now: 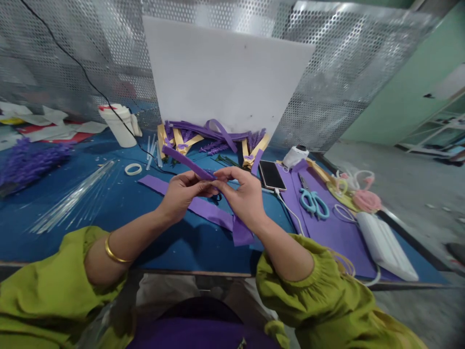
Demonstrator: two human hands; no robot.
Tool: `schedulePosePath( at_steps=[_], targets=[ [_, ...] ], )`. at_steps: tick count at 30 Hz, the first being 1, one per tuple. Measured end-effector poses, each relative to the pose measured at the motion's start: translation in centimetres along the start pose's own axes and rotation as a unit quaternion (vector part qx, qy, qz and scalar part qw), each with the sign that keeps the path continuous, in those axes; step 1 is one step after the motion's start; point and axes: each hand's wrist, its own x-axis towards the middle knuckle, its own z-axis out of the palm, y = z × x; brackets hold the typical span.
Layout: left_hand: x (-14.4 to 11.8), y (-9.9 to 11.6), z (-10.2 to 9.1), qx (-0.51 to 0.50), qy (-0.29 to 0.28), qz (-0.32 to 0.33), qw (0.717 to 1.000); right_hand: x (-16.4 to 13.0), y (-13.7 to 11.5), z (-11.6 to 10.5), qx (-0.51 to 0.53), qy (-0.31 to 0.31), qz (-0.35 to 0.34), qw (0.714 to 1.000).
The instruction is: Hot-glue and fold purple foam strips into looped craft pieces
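A purple strip (185, 163) is held above the blue bench (109, 203) between both hands. The left hand (183, 193) is closed on it, thumb and fingertips pinched at its near end. The right hand (242, 196) is also closed on it, fingertips meeting the left hand's at the same spot; the exact grip is hidden behind the fingers. The strip rises up and to the left from the pinch, tilted. Beneath the hands a longer purple band (203, 208) is laid flat on the bench, its right end partly covered by the right wrist.

Behind the hands, a heap of purple and gold strips (210, 138) is piled against a white board (225, 72); single pieces in it cannot be told apart. A phone (271, 174) is seen just right of the right hand, on a purple sheet (327, 228), with teal scissors (313, 201) beside it. A white tape ring (132, 169) and a white bottle (119, 125) are set to the left, with clear rods (72, 198) blurred in front. A purple heap (25, 162) at the far left is cut off by the edge. A white pouch (385, 245) lies at the right, near a pink coil (365, 199) that is hard to make out.
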Motion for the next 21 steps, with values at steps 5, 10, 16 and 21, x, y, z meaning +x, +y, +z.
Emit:
schedulePosePath(
  at_steps=[5,10,16,21],
  targets=[
    [0.0,0.1,0.0,0.005,-0.005,-0.004,1.000,-0.2,-0.2,0.0,-0.002,0.004,0.013,1.000],
    [0.6,0.4,-0.4,-0.028,0.054,0.001,0.998,0.2,-0.2,-1.0,0.019,-0.047,0.064,0.997],
    [0.4,0.2,-0.1,-0.004,0.030,-0.010,0.999,-0.1,0.5,-0.5,-0.032,-0.088,0.033,0.995],
    [0.1,0.3,0.2,0.025,0.057,0.018,0.998,-0.4,0.2,0.1,-0.068,-0.107,0.019,0.992]
  ],
)
